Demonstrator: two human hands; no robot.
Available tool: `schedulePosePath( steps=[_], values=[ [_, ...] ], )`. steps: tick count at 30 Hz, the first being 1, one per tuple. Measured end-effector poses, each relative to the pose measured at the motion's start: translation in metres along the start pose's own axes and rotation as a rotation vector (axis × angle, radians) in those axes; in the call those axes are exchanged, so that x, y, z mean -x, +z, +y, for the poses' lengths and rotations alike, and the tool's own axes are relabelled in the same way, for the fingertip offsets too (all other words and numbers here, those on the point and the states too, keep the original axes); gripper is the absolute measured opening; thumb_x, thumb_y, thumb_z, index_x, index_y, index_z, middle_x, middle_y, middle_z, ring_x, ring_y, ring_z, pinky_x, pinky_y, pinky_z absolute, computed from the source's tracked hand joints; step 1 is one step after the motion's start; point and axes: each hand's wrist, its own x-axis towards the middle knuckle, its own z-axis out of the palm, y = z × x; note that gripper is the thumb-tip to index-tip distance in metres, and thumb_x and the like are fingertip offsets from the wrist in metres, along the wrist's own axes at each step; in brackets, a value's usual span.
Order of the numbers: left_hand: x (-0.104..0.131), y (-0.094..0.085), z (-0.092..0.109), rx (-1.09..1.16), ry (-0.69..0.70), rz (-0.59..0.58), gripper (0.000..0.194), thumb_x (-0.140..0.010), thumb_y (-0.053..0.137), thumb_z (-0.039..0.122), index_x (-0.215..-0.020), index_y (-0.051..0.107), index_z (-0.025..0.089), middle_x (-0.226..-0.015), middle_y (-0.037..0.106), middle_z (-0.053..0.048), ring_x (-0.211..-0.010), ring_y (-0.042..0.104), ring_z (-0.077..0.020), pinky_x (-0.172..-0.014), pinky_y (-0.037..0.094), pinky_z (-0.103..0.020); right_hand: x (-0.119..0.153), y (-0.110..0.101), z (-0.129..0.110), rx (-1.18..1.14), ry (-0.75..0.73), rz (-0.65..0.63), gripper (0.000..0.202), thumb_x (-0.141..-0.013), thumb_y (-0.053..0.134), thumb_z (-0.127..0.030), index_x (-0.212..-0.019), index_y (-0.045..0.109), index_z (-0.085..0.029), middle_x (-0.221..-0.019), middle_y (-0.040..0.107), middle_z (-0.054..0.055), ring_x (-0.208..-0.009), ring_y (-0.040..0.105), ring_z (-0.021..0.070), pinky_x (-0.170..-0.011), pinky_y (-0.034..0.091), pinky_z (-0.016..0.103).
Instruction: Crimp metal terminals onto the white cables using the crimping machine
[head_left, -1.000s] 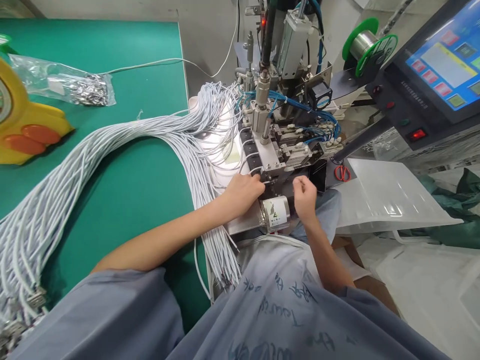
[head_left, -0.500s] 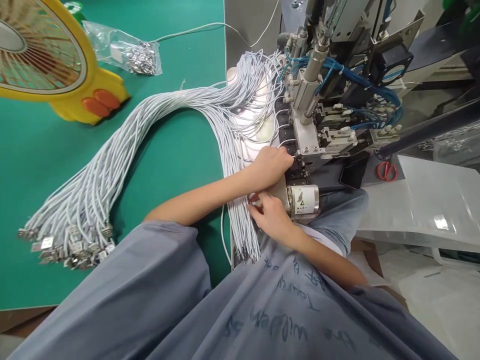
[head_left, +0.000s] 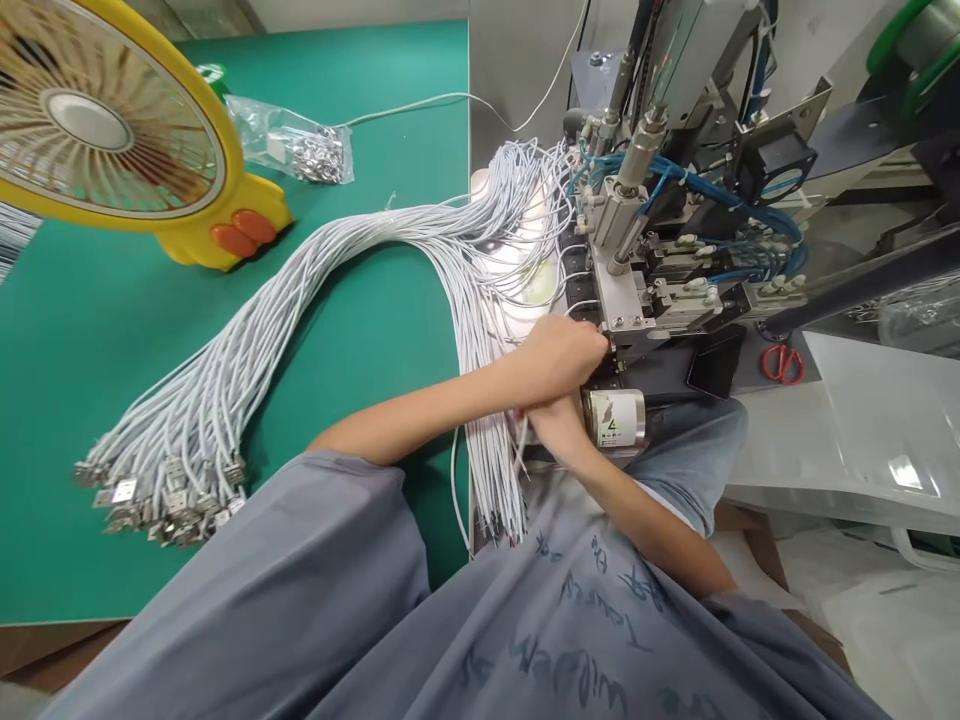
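My left hand reaches over to the black fixture blocks at the machine's front, its fingers curled and closed at the blocks. What they grip is hidden. Directly below, my right hand is closed with a white cable at its fingers; the left wrist covers part of it. A large bundle of white cables curves over the table, with metal connectors at its left end. More white cables lie beside my hands, thin bare ends toward me. Several cables run into the fixture blocks.
The pneumatic machine with blue hoses stands at right. A labelled tin sits close to my right hand. A yellow fan and a bag of metal parts are on the green table. Red scissors and a dark phone lie farther right.
My right hand has moved up beneath my left wrist, and a cable now hangs by its fingers. My left hand stays at the fixture blocks. The whole view has shifted slightly.
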Motion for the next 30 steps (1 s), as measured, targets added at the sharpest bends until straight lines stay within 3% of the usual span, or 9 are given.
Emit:
schedulePosePath(
  steps=[3, 5, 8, 12, 16, 22, 26, 30],
  values=[
    [0.008, -0.005, 0.012, 0.216, 0.103, 0.039, 0.033, -0.092, 0.041, 0.026, -0.075, 0.065, 0.012, -0.077, 0.064, -0.007, -0.065, 0.059, -0.0146, -0.054, 0.035, -0.026, 0.016, -0.026, -0.009, -0.074, 0.124, -0.139, 0.024, -0.071, 0.046, -0.031, -0.051, 0.036, -0.022, -0.039, 0.033, -0.006, -0.037, 0.028, 0.0067, -0.038, 0.021, 0.022],
    [0.011, -0.004, 0.017, 0.378, 0.196, 0.081, 0.035, -0.094, 0.038, 0.032, -0.084, 0.066, 0.014, -0.083, 0.064, -0.006, -0.073, 0.06, -0.0141, -0.062, 0.04, -0.025, 0.028, -0.052, -0.017, 0.041, 0.084, -0.197, 0.023, -0.073, 0.048, -0.029, -0.053, 0.041, -0.021, -0.04, 0.036, -0.005, -0.04, 0.033, 0.0079, -0.039, 0.025, 0.023],
    [0.009, 0.003, 0.014, 0.548, 0.281, 0.116, 0.034, -0.096, 0.036, 0.032, -0.097, 0.065, 0.012, -0.091, 0.065, -0.007, -0.085, 0.06, -0.0143, -0.075, 0.043, -0.024, 0.034, -0.091, -0.029, 0.228, -0.079, -0.056, 0.013, -0.075, 0.054, -0.026, -0.064, 0.054, -0.018, -0.056, 0.052, -0.001, -0.055, 0.048, 0.0119, -0.051, 0.038, 0.024],
    [-0.001, 0.014, 0.002, 0.722, 0.261, 0.145, 0.027, -0.094, 0.042, 0.027, -0.102, 0.063, 0.013, -0.087, 0.067, -0.005, -0.076, 0.06, -0.0117, -0.07, 0.044, -0.022, 0.02, -0.124, -0.037, 0.178, -0.191, 0.219, 0.014, -0.069, 0.065, -0.028, -0.076, 0.061, -0.018, -0.069, 0.059, 0.001, -0.063, 0.053, 0.0132, -0.059, 0.043, 0.026],
    [-0.007, 0.017, -0.004, 0.734, 0.226, 0.263, 0.022, -0.09, 0.047, 0.02, -0.1, 0.065, 0.015, -0.077, 0.064, -0.003, -0.071, 0.059, -0.0108, -0.065, 0.045, -0.021, 0.007, -0.125, -0.036, -0.04, -0.251, 0.341, 0.025, -0.063, 0.071, -0.03, -0.082, 0.059, -0.019, -0.069, 0.059, 0.0, -0.057, 0.051, 0.0112, -0.055, 0.044, 0.026],
    [-0.004, 0.018, -0.004, 0.674, 0.198, 0.467, 0.015, -0.084, 0.052, 0.014, -0.078, 0.066, 0.014, -0.067, 0.057, 0.0, -0.061, 0.053, -0.0081, -0.056, 0.04, -0.018, 0.007, -0.111, -0.04, -0.361, -0.242, 0.283, 0.027, -0.072, 0.062, -0.042, -0.082, 0.063, -0.016, -0.07, 0.061, 0.003, -0.062, 0.055, 0.012, -0.057, 0.048, 0.026],
    [-0.006, 0.021, -0.005, 0.687, 0.17, 0.508, 0.011, -0.08, 0.057, 0.014, -0.07, 0.062, 0.014, -0.062, 0.054, 0.003, -0.055, 0.049, -0.0062, -0.052, 0.038, -0.017, 0.005, -0.111, -0.042, -0.384, -0.173, 0.286, 0.026, -0.066, 0.069, -0.039, -0.077, 0.065, -0.016, -0.067, 0.061, 0.002, -0.061, 0.055, 0.011, -0.056, 0.047, 0.025],
    [-0.006, 0.021, -0.004, 0.655, 0.201, 0.522, 0.01, -0.08, 0.059, 0.017, -0.072, 0.064, 0.015, -0.063, 0.056, 0.002, -0.056, 0.05, -0.0073, -0.052, 0.037, -0.018, 0.001, -0.107, -0.038, -0.302, -0.292, 0.356, 0.015, -0.063, 0.074, -0.029, -0.07, 0.066, -0.018, -0.062, 0.059, -0.002, -0.054, 0.049, 0.0079, -0.052, 0.043, 0.023]
  ],
)
